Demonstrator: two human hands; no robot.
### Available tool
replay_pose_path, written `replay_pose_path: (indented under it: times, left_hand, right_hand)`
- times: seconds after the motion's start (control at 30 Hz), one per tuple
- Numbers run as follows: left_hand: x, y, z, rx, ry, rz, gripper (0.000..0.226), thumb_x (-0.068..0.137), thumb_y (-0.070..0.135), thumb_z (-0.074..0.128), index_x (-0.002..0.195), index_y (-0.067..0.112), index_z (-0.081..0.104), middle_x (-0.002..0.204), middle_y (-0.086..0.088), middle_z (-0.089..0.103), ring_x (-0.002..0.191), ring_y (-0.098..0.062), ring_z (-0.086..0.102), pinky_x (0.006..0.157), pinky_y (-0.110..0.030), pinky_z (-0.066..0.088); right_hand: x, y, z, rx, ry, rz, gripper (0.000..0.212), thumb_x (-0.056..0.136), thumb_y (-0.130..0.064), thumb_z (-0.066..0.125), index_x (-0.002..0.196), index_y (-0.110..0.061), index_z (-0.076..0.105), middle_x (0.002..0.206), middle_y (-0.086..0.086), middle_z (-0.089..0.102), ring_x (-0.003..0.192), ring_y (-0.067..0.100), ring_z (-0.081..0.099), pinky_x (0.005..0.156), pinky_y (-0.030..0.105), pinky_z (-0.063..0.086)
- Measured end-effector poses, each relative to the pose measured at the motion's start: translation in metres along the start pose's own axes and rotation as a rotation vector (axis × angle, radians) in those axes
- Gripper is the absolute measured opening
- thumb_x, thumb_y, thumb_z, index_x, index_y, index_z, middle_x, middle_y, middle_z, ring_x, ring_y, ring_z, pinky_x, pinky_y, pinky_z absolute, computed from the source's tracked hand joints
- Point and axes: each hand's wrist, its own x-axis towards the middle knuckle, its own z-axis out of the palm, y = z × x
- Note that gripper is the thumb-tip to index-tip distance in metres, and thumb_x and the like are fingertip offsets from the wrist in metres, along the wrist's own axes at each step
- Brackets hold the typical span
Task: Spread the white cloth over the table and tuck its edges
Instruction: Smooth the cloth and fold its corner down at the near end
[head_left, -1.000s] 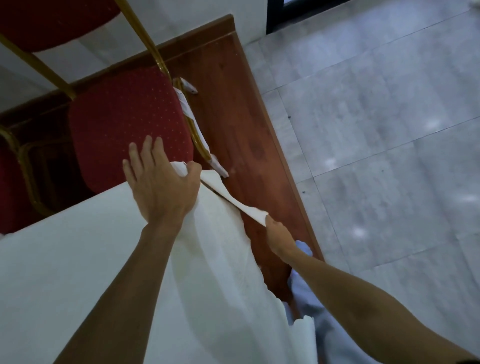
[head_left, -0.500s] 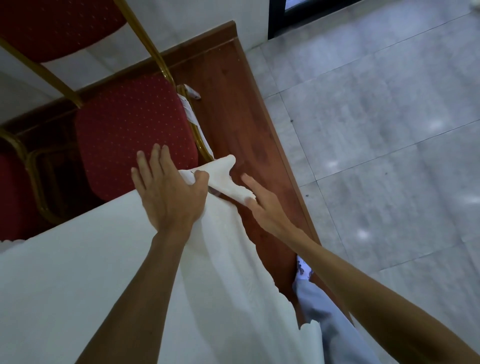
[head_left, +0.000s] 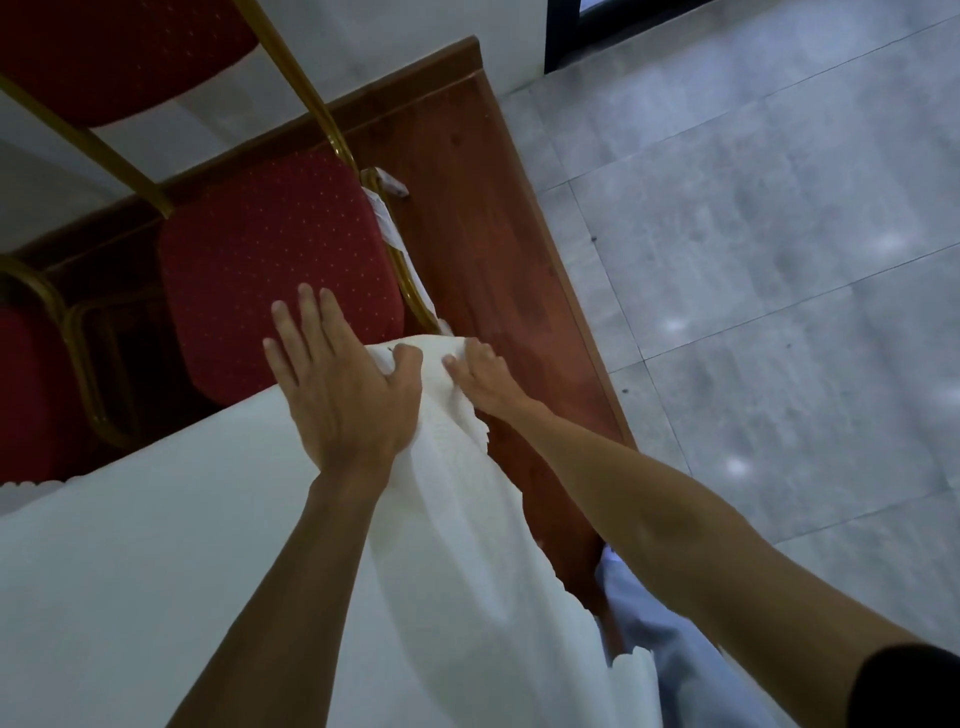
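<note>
Left hand (head_left: 337, 384): pressing flat, fingers straight, on white cloth (head_left: 156, 571).
Right hand (head_left: 483, 376): pinching corner fold.
Risk: tugging hard, dragging it askew.

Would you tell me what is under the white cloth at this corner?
The white cloth hides whatever it covers; no tabletop shows. The left hand and right hand touch its corner. Beside its hanging edge, wooden floor shows.

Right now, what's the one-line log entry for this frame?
step: corner tuck | left hand: flat on white fabric tablecloth | right hand: fingers curled into corner fold
</note>
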Motion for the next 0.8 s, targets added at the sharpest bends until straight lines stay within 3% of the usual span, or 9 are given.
replay_pose_path:
  times: [0.07, 0.17, 0.33, 0.43, 0.5, 0.67, 0.8]
  left_hand:
    - [0.001, -0.001, 0.001, -0.002, 0.001, -0.001, 0.088, 0.086, 0.055, 0.036, 0.157, 0.004, 0.023, 0.165, -0.014, 0.022, 0.155, -0.033, 0.013, 0.126, -0.051, 0.011]
    - [-0.001, -0.002, 0.001, -0.008, 0.004, -0.007, 0.088, 0.086, 0.055, 0.035, 0.156, 0.003, 0.024, 0.164, -0.015, 0.024, 0.154, -0.033, 0.013, 0.126, -0.051, 0.011]
    - [-0.001, 0.000, 0.002, -0.006, 0.004, -0.007, 0.087, 0.087, 0.054, 0.036, 0.156, 0.003, 0.023, 0.164, -0.015, 0.024, 0.154, -0.033, 0.013, 0.126, -0.051, 0.009]
    - [-0.002, 0.001, 0.000, -0.024, -0.002, -0.006, 0.087, 0.086, 0.052, 0.035, 0.156, 0.003, 0.023, 0.164, -0.015, 0.024, 0.155, -0.032, 0.012, 0.126, -0.051, 0.008]
    - [-0.002, 0.001, 0.000, -0.034, 0.001, -0.012, 0.085, 0.087, 0.051, 0.037, 0.156, 0.003, 0.024, 0.164, -0.014, 0.025, 0.155, -0.032, 0.012, 0.126, -0.051, 0.008]
    - [-0.001, 0.000, 0.001, -0.051, 0.014, -0.004, 0.084, 0.085, 0.049, 0.040, 0.155, 0.004, 0.027, 0.163, -0.014, 0.028, 0.154, -0.033, 0.016, 0.126, -0.052, 0.010]
    - [-0.001, -0.001, 0.001, -0.067, 0.018, -0.010, 0.083, 0.085, 0.047, 0.042, 0.155, 0.004, 0.028, 0.162, -0.014, 0.030, 0.154, -0.033, 0.017, 0.126, -0.051, 0.010]
  right_hand:
    - [-0.005, 0.028, -0.004, -0.128, 0.000, 0.088, 0.064, 0.109, -0.051, 0.030, 0.153, -0.005, 0.033, 0.159, 0.016, 0.038, 0.149, 0.039, 0.031, 0.122, 0.054, 0.021]
    - [-0.038, 0.019, -0.020, 0.069, 0.013, 0.043, 0.062, 0.112, -0.043, 0.026, 0.159, -0.003, 0.023, 0.169, 0.011, 0.023, 0.159, 0.029, 0.010, 0.126, 0.043, 0.006]
    - [-0.132, -0.050, -0.044, 0.436, 0.034, -0.225, 0.062, 0.108, -0.053, 0.026, 0.164, -0.029, 0.011, 0.171, -0.013, 0.007, 0.158, 0.006, 0.007, 0.128, 0.030, 0.007]
    - [-0.177, -0.080, -0.037, 0.436, -0.034, -0.345, 0.059, 0.109, -0.042, 0.023, 0.164, -0.023, 0.009, 0.172, -0.006, 0.006, 0.157, 0.006, 0.005, 0.129, 0.028, 0.007]
    - [-0.188, -0.089, -0.021, 0.443, -0.069, -0.397, 0.060, 0.108, -0.044, 0.021, 0.163, -0.027, 0.003, 0.172, -0.011, 0.002, 0.157, 0.000, 0.002, 0.128, 0.028, 0.004]
    - [-0.149, -0.059, 0.011, 0.454, -0.058, -0.226, 0.058, 0.109, -0.050, 0.018, 0.160, -0.035, -0.003, 0.171, -0.017, -0.008, 0.154, -0.007, -0.006, 0.129, 0.029, -0.002]
    - [-0.102, -0.004, 0.035, 0.296, -0.038, -0.043, 0.070, 0.108, -0.056, 0.019, 0.165, -0.020, 0.000, 0.173, -0.005, -0.005, 0.158, 0.008, -0.006, 0.130, 0.046, -0.001]
